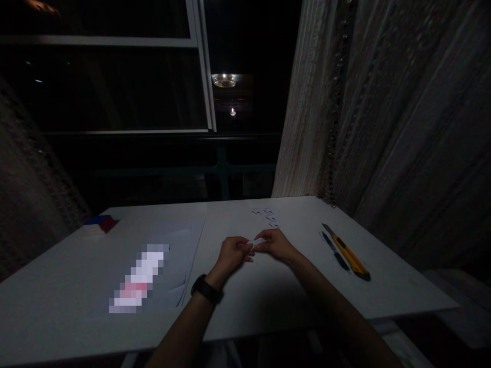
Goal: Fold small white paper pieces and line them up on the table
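Observation:
Between my two hands, over the middle of the white table (238,291), is a small piece of white paper (260,240). My left hand (233,252), with a dark band on its wrist, pinches the paper's left end. The right end is pinched by the fingers of my right hand (276,244). Fingertips cover part of the paper, so its full shape is hidden. Just beyond my hands lie several small white paper pieces (271,218) with dark marks, loosely grouped.
To the right lie a yellow box cutter (350,255) with its blade out and a dark pen (335,251). White paper sheets (184,255) lie on the left, partly blurred out. A blue, red and white block (100,224) sits at the far left. Curtains (307,102) hang behind.

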Demonstrator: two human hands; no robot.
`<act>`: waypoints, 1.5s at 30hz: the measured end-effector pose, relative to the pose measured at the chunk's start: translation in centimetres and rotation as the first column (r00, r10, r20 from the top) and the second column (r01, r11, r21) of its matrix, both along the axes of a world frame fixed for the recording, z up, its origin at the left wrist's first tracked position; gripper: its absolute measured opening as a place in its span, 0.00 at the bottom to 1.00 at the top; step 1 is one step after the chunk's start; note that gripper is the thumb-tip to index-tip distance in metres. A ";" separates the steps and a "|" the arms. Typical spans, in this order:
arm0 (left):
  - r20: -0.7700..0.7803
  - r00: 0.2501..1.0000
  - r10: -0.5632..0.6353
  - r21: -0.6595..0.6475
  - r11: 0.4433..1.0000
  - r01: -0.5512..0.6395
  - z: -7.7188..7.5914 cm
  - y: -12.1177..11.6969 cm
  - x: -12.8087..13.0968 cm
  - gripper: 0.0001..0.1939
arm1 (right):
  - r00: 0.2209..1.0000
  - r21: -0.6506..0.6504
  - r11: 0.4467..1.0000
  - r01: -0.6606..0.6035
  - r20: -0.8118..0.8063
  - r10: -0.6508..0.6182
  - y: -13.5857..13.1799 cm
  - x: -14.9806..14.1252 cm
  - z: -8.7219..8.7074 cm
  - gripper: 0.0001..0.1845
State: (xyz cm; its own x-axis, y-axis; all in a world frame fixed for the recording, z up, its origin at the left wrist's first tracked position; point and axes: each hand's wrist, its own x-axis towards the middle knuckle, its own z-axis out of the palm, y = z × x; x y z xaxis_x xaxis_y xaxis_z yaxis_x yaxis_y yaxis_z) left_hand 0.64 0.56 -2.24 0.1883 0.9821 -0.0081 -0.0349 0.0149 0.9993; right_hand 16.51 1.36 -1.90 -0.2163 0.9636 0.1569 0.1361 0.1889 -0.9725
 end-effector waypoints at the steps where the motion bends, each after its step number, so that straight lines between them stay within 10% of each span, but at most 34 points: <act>1: -0.015 1.000 -0.011 0.006 1.000 0.012 0.0 0.0 0.0 0.11 | 1.000 0.023 1.000 -0.002 0.026 0.001 0.0 0.1 0.0 0.12; 45: -0.281 0.944 0.171 0.324 0.943 -0.074 0.6 -0.2 -0.2 0.15 | 0.988 -0.068 0.989 -0.134 -0.081 0.128 0.1 -0.7 -1.0 0.23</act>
